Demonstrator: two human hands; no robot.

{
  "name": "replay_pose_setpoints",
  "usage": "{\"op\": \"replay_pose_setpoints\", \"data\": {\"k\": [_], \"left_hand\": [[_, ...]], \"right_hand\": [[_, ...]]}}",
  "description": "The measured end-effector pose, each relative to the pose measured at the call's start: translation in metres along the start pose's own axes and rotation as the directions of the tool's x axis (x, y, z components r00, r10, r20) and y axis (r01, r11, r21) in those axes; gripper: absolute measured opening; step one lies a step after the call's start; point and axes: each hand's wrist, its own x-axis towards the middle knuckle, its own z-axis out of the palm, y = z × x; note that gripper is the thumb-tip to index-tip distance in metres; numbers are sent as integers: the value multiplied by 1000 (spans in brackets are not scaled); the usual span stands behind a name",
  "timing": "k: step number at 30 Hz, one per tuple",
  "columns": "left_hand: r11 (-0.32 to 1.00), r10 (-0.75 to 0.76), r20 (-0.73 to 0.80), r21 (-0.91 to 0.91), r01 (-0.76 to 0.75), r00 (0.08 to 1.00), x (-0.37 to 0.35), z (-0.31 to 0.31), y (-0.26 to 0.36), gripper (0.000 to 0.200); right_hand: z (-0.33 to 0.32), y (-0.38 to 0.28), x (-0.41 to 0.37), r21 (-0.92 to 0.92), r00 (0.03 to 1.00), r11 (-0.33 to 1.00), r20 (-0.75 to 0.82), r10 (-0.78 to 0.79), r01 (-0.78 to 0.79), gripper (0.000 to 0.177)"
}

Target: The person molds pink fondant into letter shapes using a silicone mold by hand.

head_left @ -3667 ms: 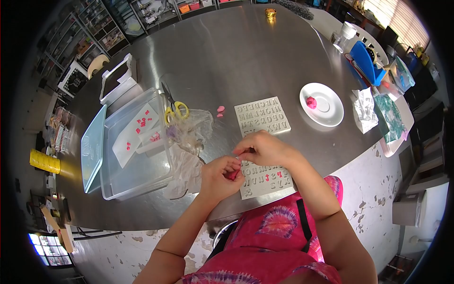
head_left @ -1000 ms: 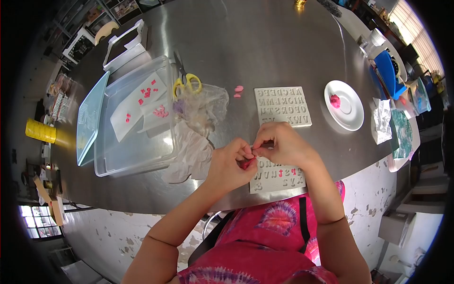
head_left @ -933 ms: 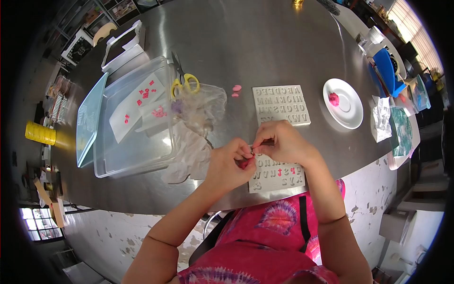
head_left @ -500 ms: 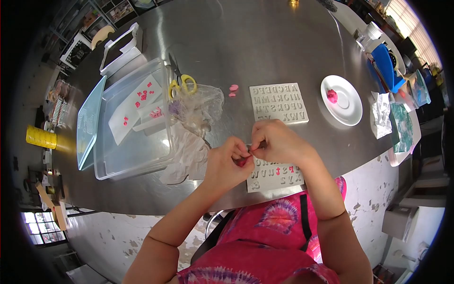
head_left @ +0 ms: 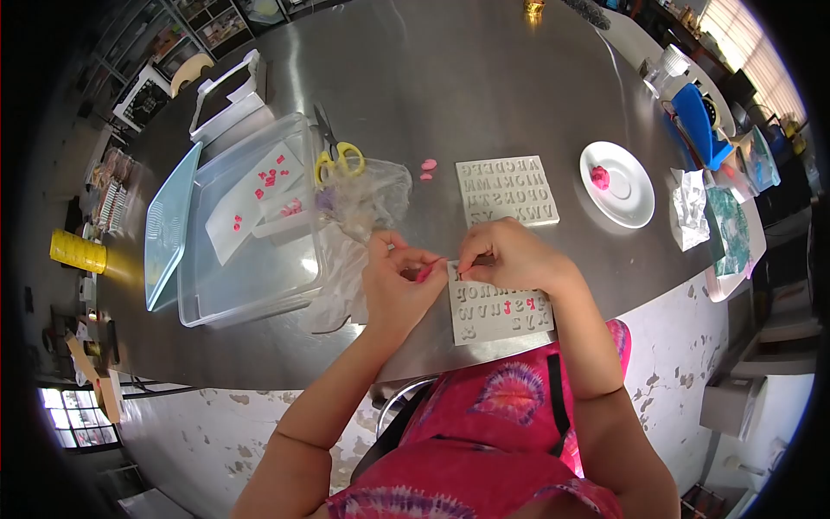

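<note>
My left hand (head_left: 398,290) is closed round a small lump of pink dough (head_left: 424,273), just left of the lower letter mould. My right hand (head_left: 517,257) reaches over the top of this light grey lower-case mould (head_left: 484,331), its thumb and forefinger pinched together at the upper left corner. Anything between those fingertips is too small to make out. Pink fills a few letters in the mould's right half. Behind it lies a second mould (head_left: 506,189) with capital letters. To its right, a white saucer (head_left: 635,195) bears a bigger pink lump (head_left: 600,178).
A clear plastic box (head_left: 294,259) on the left holds white paper with small pink pieces (head_left: 271,178). Yellow-handled scissors (head_left: 339,160) and crumpled plastic wrap (head_left: 376,195) lie beside it. Two pink bits (head_left: 428,164) rest on the metal table. Crumpled foil (head_left: 690,210) is at right.
My hands have parted: the left moved left and slightly up with the pink lump, while the right's fingertips stay near the lower mould's upper left corner. The view shifted slightly.
</note>
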Motion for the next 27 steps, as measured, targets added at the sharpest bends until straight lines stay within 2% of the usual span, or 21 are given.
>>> {"op": "replay_pose_setpoints", "data": {"k": [7,10,14,20,23,25,27], "left_hand": [[989,-27,-26,-144,23,999,0,7,-7,46],[995,-27,11,-94,28,1000,1,6,-4,47],[996,-17,10,-88,17,1000,0,7,-12,48],[977,-33,34,-209,40,999,2,9,-17,48],[966,-72,40,-248,80,997,5,8,-19,47],[956,-137,67,-251,150,988,6,8,-17,46],[952,-161,98,-248,181,982,8,9,-17,47]], "right_hand": [[0,-6,1,28,999,999,-28,35,-34,10],[4,-4,3,-44,998,998,-46,31,-33,10],[3,-4,5,-93,999,995,-29,27,-30,11],[1,-8,6,-101,999,994,-20,25,-27,10],[-6,-9,4,-103,998,994,51,48,-42,10],[-10,0,3,70,997,996,64,48,-53,17],[-8,4,4,75,994,991,16,109,-109,18]]}}
